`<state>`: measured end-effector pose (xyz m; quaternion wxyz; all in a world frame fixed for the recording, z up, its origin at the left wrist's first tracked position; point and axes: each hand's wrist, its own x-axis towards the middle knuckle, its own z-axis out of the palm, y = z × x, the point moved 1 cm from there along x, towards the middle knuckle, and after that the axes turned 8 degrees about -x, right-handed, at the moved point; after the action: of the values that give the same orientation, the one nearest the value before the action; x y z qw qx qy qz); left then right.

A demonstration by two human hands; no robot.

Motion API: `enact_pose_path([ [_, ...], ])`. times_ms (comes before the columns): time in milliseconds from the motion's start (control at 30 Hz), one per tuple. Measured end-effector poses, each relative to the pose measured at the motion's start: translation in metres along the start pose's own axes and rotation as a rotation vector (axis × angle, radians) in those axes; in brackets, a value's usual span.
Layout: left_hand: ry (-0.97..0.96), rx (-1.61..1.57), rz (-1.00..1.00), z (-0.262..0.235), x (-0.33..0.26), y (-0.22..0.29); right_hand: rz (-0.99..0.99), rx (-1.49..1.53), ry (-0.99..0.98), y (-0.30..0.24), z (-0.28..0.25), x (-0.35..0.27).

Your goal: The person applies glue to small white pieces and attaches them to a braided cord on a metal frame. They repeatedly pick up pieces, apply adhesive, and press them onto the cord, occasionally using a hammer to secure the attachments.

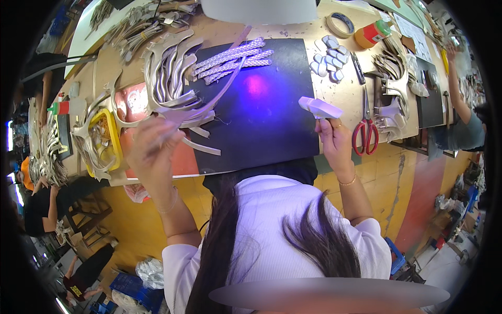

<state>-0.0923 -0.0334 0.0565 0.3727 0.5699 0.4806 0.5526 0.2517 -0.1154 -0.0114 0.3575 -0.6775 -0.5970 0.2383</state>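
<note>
My left hand [154, 144] is raised over the left edge of a black mat [282, 136], its fingers closed and slightly smeared by motion. They pinch a long, pale, curved strap [212, 106] that arcs up and away across the mat. To the right, my right hand [336, 140] grips a small stack of white pads [323, 108] between thumb and fingers, above the mat's right edge. Braided silvery straps [235, 60] lie across the mat's far part. A heap of shiny metallic strips [170, 68] lies beyond my left hand.
Red-handled scissors [366, 131] lie right of my right hand, below a dark slim tool [358, 68]. Loose white pads [330, 58], a tape roll [340, 25] and a red-labelled bottle [372, 34] stand farther back. A white lamp [259, 10] hangs overhead; a yellow basket [116, 141] sits left.
</note>
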Motion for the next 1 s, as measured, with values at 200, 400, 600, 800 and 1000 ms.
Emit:
enact_pose_path([
  [200, -0.444, 0.242, 0.217, 0.027, -0.03, -0.016, -0.098, -0.11, 0.034, -0.01, 0.006, 0.012],
  [400, -0.53, 0.243, 0.207, 0.025, -0.045, -0.035, -0.283, -0.322, -0.011, -0.024, 0.01, 0.016],
  [600, -0.598, 0.344, 0.265, 0.025, -0.039, -0.025, -0.538, -0.228, -0.013, -0.05, 0.018, 0.018],
  [800, -0.59, 0.339, 0.308, 0.025, -0.036, -0.022, -0.351, -0.398, -0.244, -0.051, 0.021, 0.024],
  [1000, -0.603, 0.328, 0.293, 0.023, -0.033, -0.022, -0.348, -0.439, -0.287, -0.041, 0.034, 0.026],
])
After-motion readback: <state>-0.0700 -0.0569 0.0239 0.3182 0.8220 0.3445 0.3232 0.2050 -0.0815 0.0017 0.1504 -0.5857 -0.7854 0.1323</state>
